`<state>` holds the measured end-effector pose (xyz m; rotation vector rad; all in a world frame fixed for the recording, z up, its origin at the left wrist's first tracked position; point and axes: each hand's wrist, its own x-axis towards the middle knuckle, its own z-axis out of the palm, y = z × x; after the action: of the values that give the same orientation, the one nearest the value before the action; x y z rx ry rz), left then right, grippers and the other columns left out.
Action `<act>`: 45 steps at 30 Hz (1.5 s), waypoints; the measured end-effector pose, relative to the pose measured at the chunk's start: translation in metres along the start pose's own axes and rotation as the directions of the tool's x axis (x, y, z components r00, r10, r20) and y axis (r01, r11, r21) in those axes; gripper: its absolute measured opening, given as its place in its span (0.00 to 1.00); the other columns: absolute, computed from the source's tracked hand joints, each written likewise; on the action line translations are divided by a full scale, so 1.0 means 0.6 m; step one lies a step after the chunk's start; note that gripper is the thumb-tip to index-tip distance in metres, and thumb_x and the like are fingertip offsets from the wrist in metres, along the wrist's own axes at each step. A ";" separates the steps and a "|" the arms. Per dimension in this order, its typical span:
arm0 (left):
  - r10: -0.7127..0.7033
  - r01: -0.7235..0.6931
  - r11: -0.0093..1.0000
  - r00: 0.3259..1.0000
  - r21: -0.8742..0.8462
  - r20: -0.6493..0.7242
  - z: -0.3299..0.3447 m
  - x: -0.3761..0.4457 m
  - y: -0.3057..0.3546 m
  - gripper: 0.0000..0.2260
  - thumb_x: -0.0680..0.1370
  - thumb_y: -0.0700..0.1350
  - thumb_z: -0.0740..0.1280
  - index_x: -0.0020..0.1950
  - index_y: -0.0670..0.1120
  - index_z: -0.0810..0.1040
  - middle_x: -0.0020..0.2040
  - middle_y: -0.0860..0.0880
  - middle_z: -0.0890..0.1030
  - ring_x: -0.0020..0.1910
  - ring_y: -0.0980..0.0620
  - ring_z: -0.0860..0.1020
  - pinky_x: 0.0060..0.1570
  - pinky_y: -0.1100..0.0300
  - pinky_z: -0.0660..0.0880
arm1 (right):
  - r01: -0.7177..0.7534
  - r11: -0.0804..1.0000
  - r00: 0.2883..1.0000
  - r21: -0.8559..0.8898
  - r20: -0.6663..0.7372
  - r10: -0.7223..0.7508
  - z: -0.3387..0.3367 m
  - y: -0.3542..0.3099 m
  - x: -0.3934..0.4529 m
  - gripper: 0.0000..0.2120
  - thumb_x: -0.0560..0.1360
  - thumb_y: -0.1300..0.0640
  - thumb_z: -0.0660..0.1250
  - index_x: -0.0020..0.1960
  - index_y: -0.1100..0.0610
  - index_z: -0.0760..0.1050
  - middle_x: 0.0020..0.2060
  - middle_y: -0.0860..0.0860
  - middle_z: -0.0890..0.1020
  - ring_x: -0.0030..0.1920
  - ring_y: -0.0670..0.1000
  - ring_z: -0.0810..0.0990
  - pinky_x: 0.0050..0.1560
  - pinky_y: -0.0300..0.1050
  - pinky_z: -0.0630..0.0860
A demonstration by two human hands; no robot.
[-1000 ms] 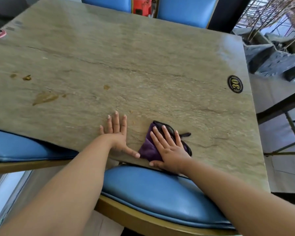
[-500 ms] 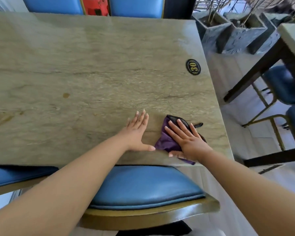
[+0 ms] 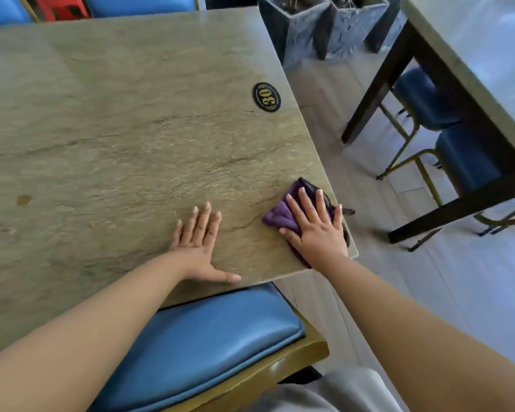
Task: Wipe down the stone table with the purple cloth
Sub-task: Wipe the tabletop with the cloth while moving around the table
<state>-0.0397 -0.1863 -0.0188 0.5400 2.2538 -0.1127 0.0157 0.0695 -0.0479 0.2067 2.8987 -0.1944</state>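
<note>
The stone table (image 3: 131, 129) fills the left and middle of the head view, greenish-beige with veins. At its near right corner lies the purple cloth (image 3: 283, 217), bunched, with a dark edge hanging past the table's right edge. My right hand (image 3: 315, 230) presses flat on the cloth, fingers spread, and covers most of it. My left hand (image 3: 199, 242) rests flat on the bare stone to the left of the cloth, fingers apart, holding nothing. A small brown stain (image 3: 24, 199) marks the stone at the left.
A black oval "30" sticker (image 3: 266, 97) sits near the table's right edge. A blue chair seat (image 3: 205, 337) is tucked under the near edge. Grey stone planters (image 3: 324, 25) stand at the back right, and another table (image 3: 464, 69) with blue chairs at the right.
My right hand has slid the cloth rightward along the near edge to the table's right corner. My left hand has followed to the right, still flat on the stone.
</note>
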 end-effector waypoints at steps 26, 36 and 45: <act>-0.340 -0.117 0.871 0.558 -0.478 -0.757 -0.034 0.004 -0.086 0.20 0.74 0.31 0.60 0.64 0.42 0.77 0.66 0.45 0.72 0.65 0.48 0.72 0.65 0.60 0.65 | 0.395 0.837 0.891 0.379 0.064 -0.449 -0.031 -0.210 0.121 0.29 0.79 0.53 0.55 0.78 0.47 0.50 0.78 0.44 0.48 0.77 0.48 0.40 0.74 0.60 0.36; 0.012 0.020 0.999 0.805 0.048 -0.594 -0.036 0.106 0.020 0.34 0.77 0.66 0.41 0.79 0.53 0.38 0.79 0.54 0.37 0.78 0.52 0.39 0.74 0.41 0.42 | 0.034 0.815 0.982 0.578 -0.170 0.079 -0.006 -0.141 0.108 0.25 0.79 0.66 0.51 0.75 0.57 0.61 0.76 0.49 0.58 0.77 0.48 0.46 0.76 0.43 0.38; -0.134 0.108 0.991 0.826 -0.079 -0.547 -0.044 0.092 -0.087 0.35 0.76 0.69 0.44 0.78 0.55 0.37 0.79 0.55 0.36 0.78 0.47 0.38 0.74 0.39 0.40 | -0.031 0.909 0.991 0.415 -0.109 0.084 -0.008 -0.215 0.124 0.28 0.78 0.62 0.54 0.77 0.54 0.54 0.78 0.48 0.50 0.77 0.52 0.38 0.75 0.52 0.33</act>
<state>-0.1122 -0.2082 -0.0463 0.4410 2.8530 0.0389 -0.0771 -0.0469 -0.0458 0.3868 2.9319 -0.8141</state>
